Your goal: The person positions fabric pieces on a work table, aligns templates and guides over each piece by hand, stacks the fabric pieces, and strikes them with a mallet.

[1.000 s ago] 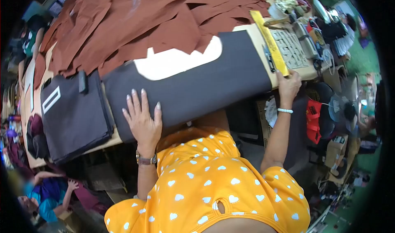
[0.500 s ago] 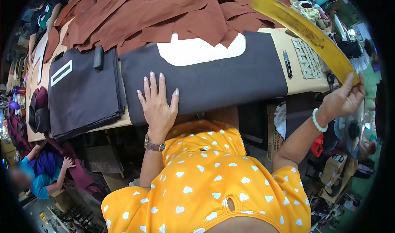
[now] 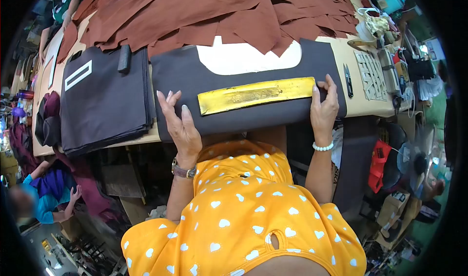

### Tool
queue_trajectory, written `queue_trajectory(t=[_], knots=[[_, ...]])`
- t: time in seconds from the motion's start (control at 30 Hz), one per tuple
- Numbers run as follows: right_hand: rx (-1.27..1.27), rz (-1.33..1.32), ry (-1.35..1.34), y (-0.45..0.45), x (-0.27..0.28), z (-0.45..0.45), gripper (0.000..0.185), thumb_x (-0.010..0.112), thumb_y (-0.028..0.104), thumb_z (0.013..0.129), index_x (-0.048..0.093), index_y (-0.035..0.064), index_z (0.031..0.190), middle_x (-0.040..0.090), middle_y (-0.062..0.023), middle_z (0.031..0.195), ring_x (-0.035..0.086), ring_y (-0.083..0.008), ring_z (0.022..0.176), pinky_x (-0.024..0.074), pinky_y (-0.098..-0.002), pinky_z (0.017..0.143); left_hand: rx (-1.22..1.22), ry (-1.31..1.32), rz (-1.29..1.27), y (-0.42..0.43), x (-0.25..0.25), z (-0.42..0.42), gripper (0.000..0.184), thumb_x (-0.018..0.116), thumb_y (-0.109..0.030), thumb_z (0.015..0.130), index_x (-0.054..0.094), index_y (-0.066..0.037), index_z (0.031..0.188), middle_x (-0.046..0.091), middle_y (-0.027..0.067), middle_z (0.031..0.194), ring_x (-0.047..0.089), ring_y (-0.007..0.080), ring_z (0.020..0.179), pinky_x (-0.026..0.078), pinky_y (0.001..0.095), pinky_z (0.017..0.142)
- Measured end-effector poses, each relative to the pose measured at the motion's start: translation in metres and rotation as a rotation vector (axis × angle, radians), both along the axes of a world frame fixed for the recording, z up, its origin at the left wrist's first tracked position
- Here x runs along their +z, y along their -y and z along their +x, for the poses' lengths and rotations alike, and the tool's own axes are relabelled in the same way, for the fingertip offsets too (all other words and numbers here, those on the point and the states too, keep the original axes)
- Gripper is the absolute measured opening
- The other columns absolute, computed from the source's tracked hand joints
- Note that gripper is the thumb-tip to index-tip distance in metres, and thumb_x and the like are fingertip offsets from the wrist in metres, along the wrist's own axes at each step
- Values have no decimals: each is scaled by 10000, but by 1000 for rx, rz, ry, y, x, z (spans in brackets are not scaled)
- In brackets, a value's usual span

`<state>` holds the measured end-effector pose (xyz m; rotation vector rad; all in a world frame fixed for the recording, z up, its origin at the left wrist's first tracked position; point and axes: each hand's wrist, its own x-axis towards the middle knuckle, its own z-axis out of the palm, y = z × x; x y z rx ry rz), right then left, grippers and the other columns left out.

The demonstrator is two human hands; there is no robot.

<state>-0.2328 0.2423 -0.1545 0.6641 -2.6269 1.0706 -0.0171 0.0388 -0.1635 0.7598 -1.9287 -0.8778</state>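
Note:
A yellow strip (image 3: 256,95) with dark smudges lies or hovers low over the dark fabric piece (image 3: 229,122); which of the two I cannot tell. My right hand (image 3: 325,105) grips its right end between thumb and fingers. Left of the strip, my left hand (image 3: 181,125) is raised at the fabric's front edge, fingers apart and holding nothing. A white curved template (image 3: 248,60) fills the cutout at the fabric's back edge. On the left sits a stack of dark fabric (image 3: 105,95), bearing a dark block (image 3: 124,59) and a small white frame (image 3: 78,75).
Reddish-brown sheets (image 3: 204,13) cover the back of the table (image 3: 358,108). Small snips (image 3: 348,80) and a slotted template (image 3: 371,76) lie at the right. A co-worker in blue (image 3: 44,198) is at the lower left; another person's arm (image 3: 73,5) shows at the upper left.
The yellow strip has swung from the raised right side to over the dark fabric, carried by my right hand. My left hand has lifted from its flat position on the fabric.

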Motion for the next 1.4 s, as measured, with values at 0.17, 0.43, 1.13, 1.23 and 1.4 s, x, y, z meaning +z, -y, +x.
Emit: queue_trajectory(t=[0.17, 0.43, 1.13, 1.23, 1.4], knots=[[-4, -147, 68, -5, -6, 2, 345, 516, 35, 873, 477, -56, 1203, 639, -139, 929, 568, -260, 993, 409, -369, 903, -33, 275, -121, -13, 4, 17, 520, 431, -111, 905, 268, 32, 1378, 579, 172, 1138, 458, 316, 1182, 257, 393, 1042], [63, -349, 285, -6, -4, 0, 340, 451, 5, 889, 451, -70, 1221, 656, -122, 1034, 522, -199, 1111, 342, -323, 989, -16, 201, 6, -18, 2, 6, 516, 458, -59, 868, 316, 29, 1356, 589, 153, 1163, 469, 293, 1180, 260, 391, 1038], [116, -340, 312, -8, -9, -6, 402, 399, -39, 865, 397, -76, 1265, 638, -132, 1080, 514, -208, 1126, 314, -318, 1016, 33, 355, -134, -17, -6, 4, 655, 576, -57, 802, 281, -37, 1387, 559, 107, 1225, 466, 264, 1191, 206, 478, 1070], [116, -355, 334, -8, -7, -5, 400, 398, -36, 868, 395, -78, 1267, 635, -133, 1088, 512, -206, 1128, 314, -314, 1016, 29, 360, -136, -17, -6, 4, 653, 576, -62, 804, 282, -39, 1387, 557, 100, 1231, 464, 261, 1195, 204, 477, 1071], [125, -335, 326, -9, -8, -6, 400, 403, -31, 870, 396, -76, 1267, 633, -128, 1100, 501, -203, 1141, 309, -311, 1018, 26, 368, -143, -17, -8, 5, 649, 574, -67, 807, 285, -43, 1387, 554, 95, 1236, 462, 261, 1198, 205, 476, 1071]])
